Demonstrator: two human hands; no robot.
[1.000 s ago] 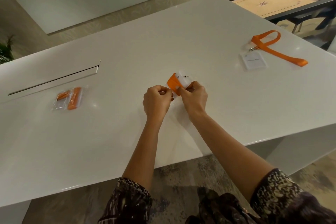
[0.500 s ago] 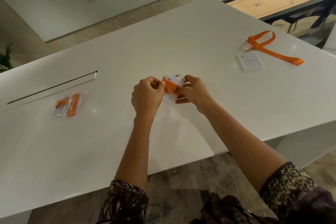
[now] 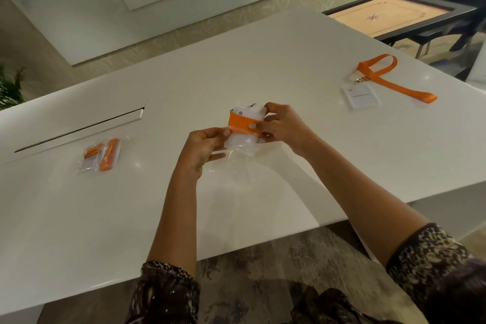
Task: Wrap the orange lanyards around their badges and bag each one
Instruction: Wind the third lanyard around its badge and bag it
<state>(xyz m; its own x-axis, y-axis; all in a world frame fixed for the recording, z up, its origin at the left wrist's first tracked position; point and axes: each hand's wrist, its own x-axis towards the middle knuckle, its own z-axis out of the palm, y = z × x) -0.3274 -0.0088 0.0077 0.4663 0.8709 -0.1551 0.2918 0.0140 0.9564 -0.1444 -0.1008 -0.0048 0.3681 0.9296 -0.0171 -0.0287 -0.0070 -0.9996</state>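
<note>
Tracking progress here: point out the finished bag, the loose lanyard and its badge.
finished bag [image 3: 89, 165], head view, clear lower corner
loose lanyard [image 3: 394, 85], head view, middle of straight strap
badge [image 3: 361, 96], head view, centre of card

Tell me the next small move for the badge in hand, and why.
Probably slide the wrapped badge deeper into the clear bag. The right hand pinches the badge across its orange lanyard, the left hand holds the bag at its mouth, and the badge's top half seems to stand out above the bag.
</note>
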